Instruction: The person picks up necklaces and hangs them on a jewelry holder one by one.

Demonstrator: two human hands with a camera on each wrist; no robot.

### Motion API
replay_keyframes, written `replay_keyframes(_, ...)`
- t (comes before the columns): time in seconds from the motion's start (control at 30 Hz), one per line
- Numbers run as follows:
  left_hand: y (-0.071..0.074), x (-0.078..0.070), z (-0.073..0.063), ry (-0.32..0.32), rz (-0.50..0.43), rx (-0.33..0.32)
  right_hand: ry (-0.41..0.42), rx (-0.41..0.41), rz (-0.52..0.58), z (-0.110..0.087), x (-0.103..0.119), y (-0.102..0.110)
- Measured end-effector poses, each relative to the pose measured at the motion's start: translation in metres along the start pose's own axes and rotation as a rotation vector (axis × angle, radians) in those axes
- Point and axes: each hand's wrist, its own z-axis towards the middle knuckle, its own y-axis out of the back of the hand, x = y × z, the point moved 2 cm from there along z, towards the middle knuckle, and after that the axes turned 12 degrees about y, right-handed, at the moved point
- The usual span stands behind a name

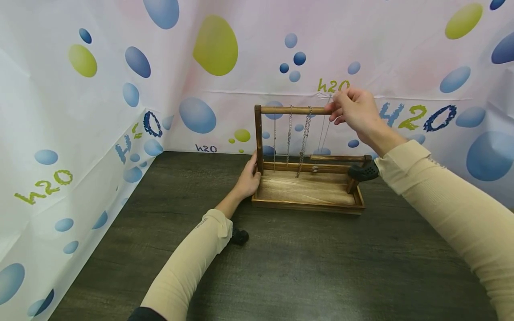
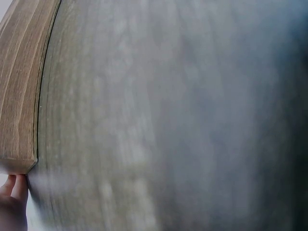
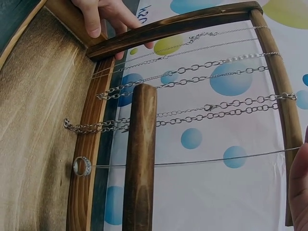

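A brown wooden jewelry stand (image 1: 297, 191) has a shallow tray, a tall upper bar (image 1: 281, 110) and a shorter lower bar (image 1: 337, 158). My left hand (image 1: 248, 180) grips its left end, with thumb and fingers on either side of the upright post (image 3: 120, 41). At the right end of the upper bar, my right hand (image 1: 355, 109) pinches a thin necklace; its fingertips are right at the wood. From that strand hangs a ring pendant (image 3: 83, 166), close over the tray's back wall. Several silver chains (image 3: 207, 107) drape over the upper bar, one with small pearl-like beads (image 3: 243, 57).
The stand sits on a dark wood-grain table (image 1: 301, 267) near the back. Behind and to the left hangs a white backdrop (image 1: 257, 62) with blue and green ovals. Black wrist devices (image 1: 363, 171) are worn on both wrists, the right one overlapping the stand's short post.
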Motion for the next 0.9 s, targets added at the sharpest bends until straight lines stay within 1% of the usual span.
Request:
replay_keyframes(0.23, 0.0, 0.0, -0.001, 0.015, 0.0, -0.001, 0.003, 0.005, 0.004, -0.002, -0.004, -0.001)
replay_keyframes(0.43, 0.0, -0.001, -0.001, -0.008, -0.006, -0.002, 0.006, 0.015, -0.031, -0.006, -0.009, -0.003)
replay_keyframes(0.63, 0.0, -0.002, -0.001, -0.027, -0.004, -0.006, 0.033, 0.019, -0.075, -0.01, -0.013, -0.002)
replay_keyframes(0.9, 0.0, -0.003, -0.002, -0.044, 0.006, -0.003, 0.05, 0.013, -0.062, -0.015, -0.018, -0.004)
